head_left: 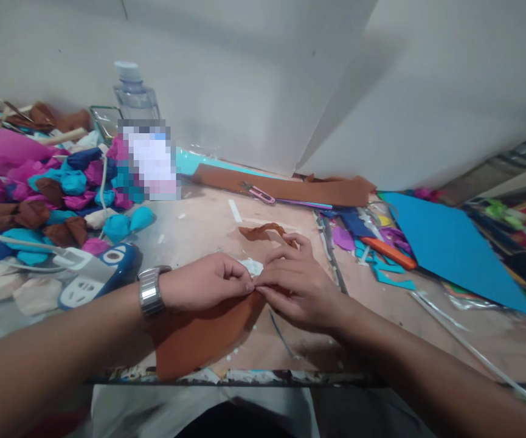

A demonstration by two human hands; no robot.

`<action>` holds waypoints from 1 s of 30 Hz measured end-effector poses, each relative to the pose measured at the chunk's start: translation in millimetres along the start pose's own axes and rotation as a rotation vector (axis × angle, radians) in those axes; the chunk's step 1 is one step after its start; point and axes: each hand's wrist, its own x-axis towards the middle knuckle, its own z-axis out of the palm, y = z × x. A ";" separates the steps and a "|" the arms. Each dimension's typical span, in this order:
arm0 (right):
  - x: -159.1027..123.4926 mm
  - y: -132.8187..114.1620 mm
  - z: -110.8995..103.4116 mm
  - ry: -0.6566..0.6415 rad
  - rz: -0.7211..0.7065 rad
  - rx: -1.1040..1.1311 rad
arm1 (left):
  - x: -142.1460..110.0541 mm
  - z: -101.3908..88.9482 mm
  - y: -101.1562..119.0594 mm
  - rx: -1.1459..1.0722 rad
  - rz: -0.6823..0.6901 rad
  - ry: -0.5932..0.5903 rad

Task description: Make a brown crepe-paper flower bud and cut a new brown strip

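Note:
My left hand [212, 283], with a metal watch [150, 292] on its wrist, is closed in a pinch at the upper edge of a brown crepe paper sheet [199, 340]. The sheet hangs below that hand toward the table's front edge. Fingertips of my right hand [299, 283] meet the left ones and pinch at the same corner, which they mostly hide. A twisted brown paper strip [260, 231] rises by the right hand's upper fingers; whether it is held there I cannot tell. Just behind the fingertips lies a small whitish piece [252, 266].
Colored paper bundles [71, 182], a power strip [103, 277] and a water bottle [135, 97] crowd the left. A pink cutter [259, 193] rests on a brown strip [326, 190] at the back. On the right are an orange cutter [389, 253] and a blue sheet [458, 243].

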 end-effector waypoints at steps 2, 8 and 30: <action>0.8 -1.0 0.5 -0.006 0.032 0.008 | -0.1 1.5 -0.7 0.049 0.023 0.031; 1.9 -3.5 2.3 -0.018 0.130 0.027 | -0.3 8.0 -1.0 0.310 0.112 0.177; 7.1 -13.0 -1.0 -0.087 0.248 0.104 | -14.6 25.6 2.3 1.262 0.317 0.326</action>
